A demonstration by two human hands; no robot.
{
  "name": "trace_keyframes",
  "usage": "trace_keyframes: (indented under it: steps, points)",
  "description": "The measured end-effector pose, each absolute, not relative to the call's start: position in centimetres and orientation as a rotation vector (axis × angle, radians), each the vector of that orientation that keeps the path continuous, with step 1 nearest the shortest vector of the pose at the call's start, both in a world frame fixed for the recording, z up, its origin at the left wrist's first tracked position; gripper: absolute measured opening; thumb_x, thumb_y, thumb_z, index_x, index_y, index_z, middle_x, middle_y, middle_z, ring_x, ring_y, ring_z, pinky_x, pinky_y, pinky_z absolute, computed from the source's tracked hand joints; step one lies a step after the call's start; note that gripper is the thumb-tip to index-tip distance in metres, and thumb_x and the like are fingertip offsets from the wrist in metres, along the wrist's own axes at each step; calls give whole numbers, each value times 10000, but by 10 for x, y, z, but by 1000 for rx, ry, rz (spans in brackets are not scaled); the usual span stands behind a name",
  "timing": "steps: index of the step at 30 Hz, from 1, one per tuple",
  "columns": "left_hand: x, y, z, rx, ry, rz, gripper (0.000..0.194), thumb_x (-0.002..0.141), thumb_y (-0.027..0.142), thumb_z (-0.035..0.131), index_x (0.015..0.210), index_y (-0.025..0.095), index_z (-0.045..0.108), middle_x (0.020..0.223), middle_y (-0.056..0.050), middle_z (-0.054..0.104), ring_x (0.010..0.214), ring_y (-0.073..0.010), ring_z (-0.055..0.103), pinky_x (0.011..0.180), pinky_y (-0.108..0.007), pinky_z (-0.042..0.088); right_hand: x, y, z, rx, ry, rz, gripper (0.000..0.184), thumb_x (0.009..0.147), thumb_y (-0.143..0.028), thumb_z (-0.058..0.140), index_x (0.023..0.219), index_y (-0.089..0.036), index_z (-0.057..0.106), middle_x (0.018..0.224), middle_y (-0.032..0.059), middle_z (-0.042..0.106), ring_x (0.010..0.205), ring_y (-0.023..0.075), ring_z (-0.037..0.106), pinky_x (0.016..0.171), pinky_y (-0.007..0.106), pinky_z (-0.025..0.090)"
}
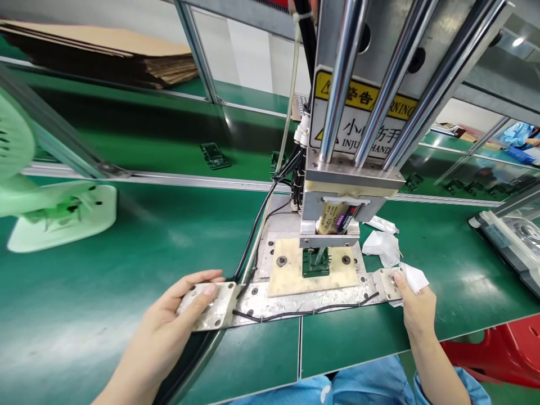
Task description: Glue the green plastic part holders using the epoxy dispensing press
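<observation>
My left hand [179, 306] is closed around the left metal end block [223, 306] of a press base, its thumb lying on top. My right hand [415, 306] grips the matching right end block [385, 286], thumb pressed on its round button. A piece of white tissue [415, 277] shows beside that hand; I cannot tell whether it is held. Between my hands, a green circuit board [315, 271] sits on a cream fixture plate [289, 284]. Above it is the press head [327, 241], holding a tube with a printed label [336, 218]; its tip reaches down at the board.
Shiny guide rods [383, 84] and a warning sign [358, 112] rise above the head. Black cables [253, 242] run down its left side. A pale green fan [63, 214] stands left. Crumpled tissue [382, 247] and a scale-like device [512, 236] lie right. Cardboard sheets [105, 50] are stacked behind.
</observation>
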State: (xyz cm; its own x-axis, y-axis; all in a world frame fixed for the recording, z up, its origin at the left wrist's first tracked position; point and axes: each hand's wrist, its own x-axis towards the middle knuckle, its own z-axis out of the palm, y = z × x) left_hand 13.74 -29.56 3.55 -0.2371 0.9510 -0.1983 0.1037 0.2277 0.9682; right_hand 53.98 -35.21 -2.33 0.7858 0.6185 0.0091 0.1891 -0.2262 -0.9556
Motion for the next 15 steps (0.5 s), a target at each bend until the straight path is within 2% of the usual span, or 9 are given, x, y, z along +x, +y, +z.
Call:
trace_keyframes:
  steps: [6, 15]
  points:
    - [138, -295, 36, 1017, 1592, 1137, 462, 578, 681, 795, 916, 371, 737, 804, -111, 705, 598, -313, 614, 460, -367, 449, 537, -351, -19, -1808, -614, 457, 690, 569, -658, 849, 1030, -151, 775, 1029, 125, 775, 1023, 368, 704, 903, 471, 542]
    - [130, -295, 29, 1050, 1571, 1090, 470, 634, 705, 778, 976, 387, 726, 856, -81, 719, 626, -261, 606, 485, -324, 464, 534, -351, -15, -1807, -620, 450, 685, 582, -649, 844, 1038, -141, 777, 1033, 134, 774, 1018, 367, 707, 886, 465, 553]
